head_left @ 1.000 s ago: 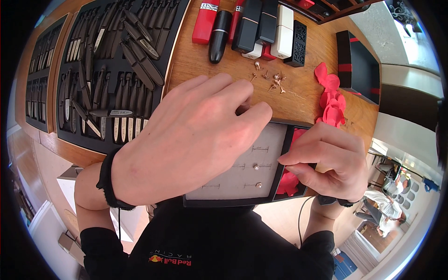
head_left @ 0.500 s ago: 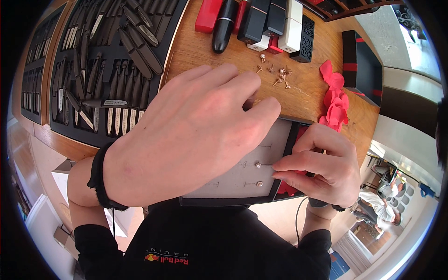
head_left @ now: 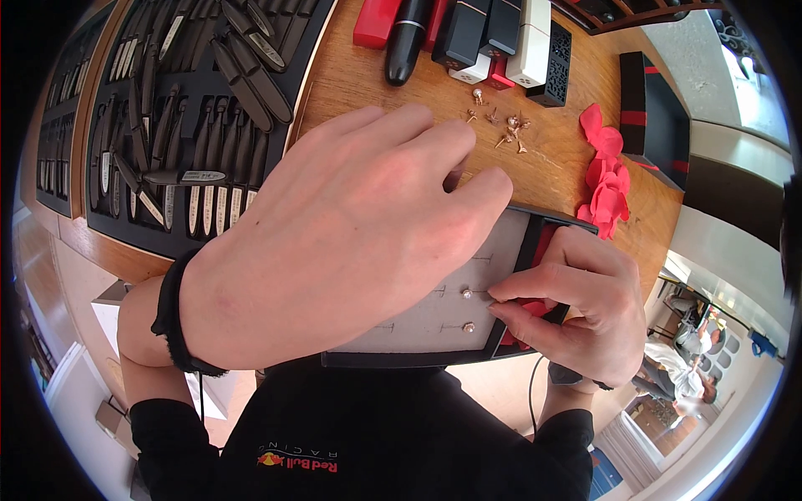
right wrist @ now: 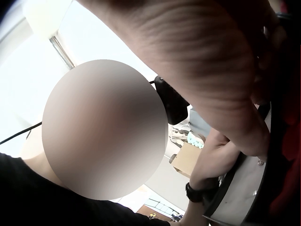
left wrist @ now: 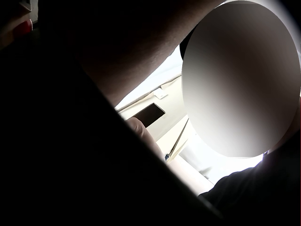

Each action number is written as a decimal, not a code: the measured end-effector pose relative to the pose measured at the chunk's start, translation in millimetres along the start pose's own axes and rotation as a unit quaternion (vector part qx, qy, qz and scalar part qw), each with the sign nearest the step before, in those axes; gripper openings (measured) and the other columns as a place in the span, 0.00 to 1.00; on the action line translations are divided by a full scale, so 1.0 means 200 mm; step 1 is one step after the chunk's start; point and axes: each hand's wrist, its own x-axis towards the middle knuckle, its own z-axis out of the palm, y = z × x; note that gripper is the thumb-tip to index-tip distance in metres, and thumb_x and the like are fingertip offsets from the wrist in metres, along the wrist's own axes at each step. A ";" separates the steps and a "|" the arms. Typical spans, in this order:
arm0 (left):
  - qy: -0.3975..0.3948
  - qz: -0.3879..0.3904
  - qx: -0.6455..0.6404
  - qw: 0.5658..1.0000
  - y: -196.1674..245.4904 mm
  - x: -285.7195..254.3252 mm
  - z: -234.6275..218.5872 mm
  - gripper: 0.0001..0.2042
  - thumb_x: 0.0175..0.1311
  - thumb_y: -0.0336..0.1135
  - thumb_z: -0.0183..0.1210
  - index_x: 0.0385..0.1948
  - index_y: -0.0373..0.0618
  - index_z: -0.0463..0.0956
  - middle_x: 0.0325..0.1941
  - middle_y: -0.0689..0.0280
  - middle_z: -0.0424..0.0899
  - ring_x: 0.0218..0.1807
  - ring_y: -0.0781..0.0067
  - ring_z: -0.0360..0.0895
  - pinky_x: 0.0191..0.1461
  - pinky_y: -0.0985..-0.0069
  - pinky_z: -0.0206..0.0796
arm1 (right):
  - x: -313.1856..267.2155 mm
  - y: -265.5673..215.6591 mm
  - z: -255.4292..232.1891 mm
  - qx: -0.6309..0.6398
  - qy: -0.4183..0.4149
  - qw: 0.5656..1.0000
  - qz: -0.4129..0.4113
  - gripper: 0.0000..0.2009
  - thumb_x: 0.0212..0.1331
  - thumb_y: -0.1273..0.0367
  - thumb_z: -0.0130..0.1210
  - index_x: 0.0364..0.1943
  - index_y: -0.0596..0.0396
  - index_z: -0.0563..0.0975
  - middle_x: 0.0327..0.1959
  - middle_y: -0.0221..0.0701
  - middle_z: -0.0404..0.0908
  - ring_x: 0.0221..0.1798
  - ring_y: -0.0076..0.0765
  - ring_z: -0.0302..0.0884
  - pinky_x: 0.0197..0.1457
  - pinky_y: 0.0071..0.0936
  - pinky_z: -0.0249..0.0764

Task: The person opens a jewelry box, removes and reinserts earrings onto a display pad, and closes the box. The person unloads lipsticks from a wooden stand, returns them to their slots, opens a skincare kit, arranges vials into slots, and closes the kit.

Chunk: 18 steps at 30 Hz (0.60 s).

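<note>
A shallow black jewellery box with a grey slitted pad stands in front of the torso. Two pearl stud earrings sit in the pad's slits, one above the other. My left hand spreads across the left part of the box, knuckles bent, its fingertips and thumb hidden underneath. On the other side, my right hand has thumb and index finger brought close together, tips just right of the upper pearl. I cannot tell whether anything lies between them. Red petals fill the compartment under the right hand.
Several loose stud earrings lie on the wooden table beyond the hands. Lipstick-like tubes stand behind them. Trays of dark pen-shaped pieces are at left. More petals and an open black box sit at right.
The right hand's fingertips have moved slightly left toward the upper pearl. The left hand has stayed over the pad, while the view has shifted a little.
</note>
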 end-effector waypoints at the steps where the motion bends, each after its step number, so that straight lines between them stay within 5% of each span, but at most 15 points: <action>1: 0.002 0.001 -0.002 1.000 0.00 0.00 0.00 0.12 0.51 0.21 0.70 0.39 0.41 0.83 0.34 0.63 0.78 0.38 0.63 0.80 0.40 0.66 0.74 | 0.00 0.00 0.00 0.000 0.000 1.000 0.000 0.17 0.32 0.75 0.80 0.33 0.49 0.92 0.21 0.21 0.68 0.25 0.25 0.70 0.27 0.27 0.60; 16: -0.008 0.002 0.006 1.000 0.00 0.00 -0.01 0.13 0.50 0.22 0.70 0.39 0.41 0.83 0.34 0.63 0.78 0.38 0.62 0.80 0.40 0.65 0.74 | 0.01 -0.04 0.04 0.030 -0.009 0.999 0.030 0.13 0.41 0.78 0.78 0.33 0.52 0.90 0.18 0.21 0.66 0.17 0.20 0.58 0.23 0.27 0.50; 18: -0.001 0.002 0.001 1.000 0.00 0.00 0.00 0.13 0.50 0.22 0.70 0.39 0.41 0.82 0.34 0.63 0.77 0.38 0.62 0.80 0.40 0.65 0.74 | 0.02 -0.06 0.01 0.035 -0.046 0.997 0.053 0.10 0.49 0.78 0.74 0.34 0.50 0.87 0.22 0.27 0.75 0.21 0.31 0.76 0.24 0.31 0.68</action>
